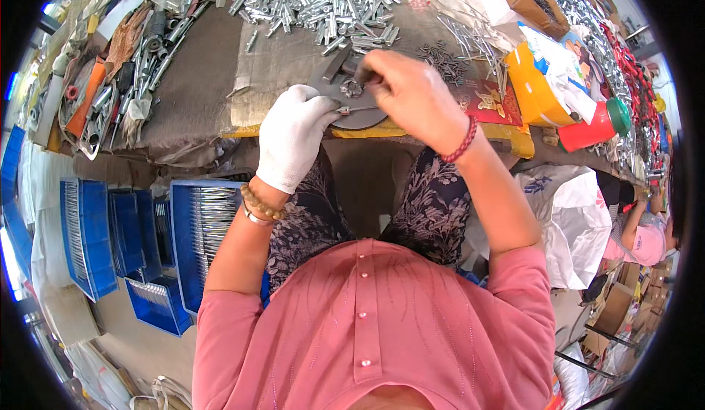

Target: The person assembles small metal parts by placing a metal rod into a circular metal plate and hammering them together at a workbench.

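My left hand (292,127), in a white glove, pinches a small metal fitting with a thin rod (356,108) that points right. It is held over a dark round plate (361,121) at the bench's near edge. My bare right hand (411,91) hovers above that plate with its fingers curled. What those fingers hold, if anything, is hidden and slightly blurred. Beside them is a dark, blocky metal piece (335,65), perhaps a hammer head. A small clump of shiny metal (351,87) sits at the plate's far side.
Beyond my hands lies a heap of short silvery metal tubes (319,2). Dark screws (443,63) and long thin rods (470,39) lie to the right, near a yellow box (534,87) and a red jar (587,132). Tools (143,57) crowd the left; blue bins (187,212) stand below.
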Motion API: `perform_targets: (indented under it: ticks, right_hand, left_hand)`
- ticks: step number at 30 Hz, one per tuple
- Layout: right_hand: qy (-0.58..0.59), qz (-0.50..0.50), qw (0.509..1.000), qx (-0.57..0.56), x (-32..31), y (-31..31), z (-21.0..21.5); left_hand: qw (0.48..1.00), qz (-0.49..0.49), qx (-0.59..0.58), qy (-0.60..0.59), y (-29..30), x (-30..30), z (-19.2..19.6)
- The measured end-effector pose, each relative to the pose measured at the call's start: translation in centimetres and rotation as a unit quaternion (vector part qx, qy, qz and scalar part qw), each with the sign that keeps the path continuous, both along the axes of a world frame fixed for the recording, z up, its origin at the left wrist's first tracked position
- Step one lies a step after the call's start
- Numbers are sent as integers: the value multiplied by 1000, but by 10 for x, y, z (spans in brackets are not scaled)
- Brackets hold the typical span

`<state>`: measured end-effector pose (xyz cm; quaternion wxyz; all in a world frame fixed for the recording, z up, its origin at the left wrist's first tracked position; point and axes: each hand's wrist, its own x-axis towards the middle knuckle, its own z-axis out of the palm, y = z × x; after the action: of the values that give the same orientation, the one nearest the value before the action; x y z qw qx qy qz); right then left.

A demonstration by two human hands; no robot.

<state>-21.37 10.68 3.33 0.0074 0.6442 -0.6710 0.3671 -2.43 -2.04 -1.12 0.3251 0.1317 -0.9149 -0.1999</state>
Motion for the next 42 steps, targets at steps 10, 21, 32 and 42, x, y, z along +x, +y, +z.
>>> perform_targets:
  ticks: [10,21,32,42]
  right_hand:
    - [-191,5,981,22,24,-4,-5]
    - [-131,-9,991,32,26,-3,-13]
    - [26,28,998,-54,35,-6,-15]
    - [144,-32,986,-74,56,-4,-21]
  left_hand:
    - [1000,10,6,11,2,-1,-2]
    - [1000,15,13,4,2,-1,-2]
    - [1000,6,8,11,2,-2,1]
    - [999,16,19,26,3,-1,-3]
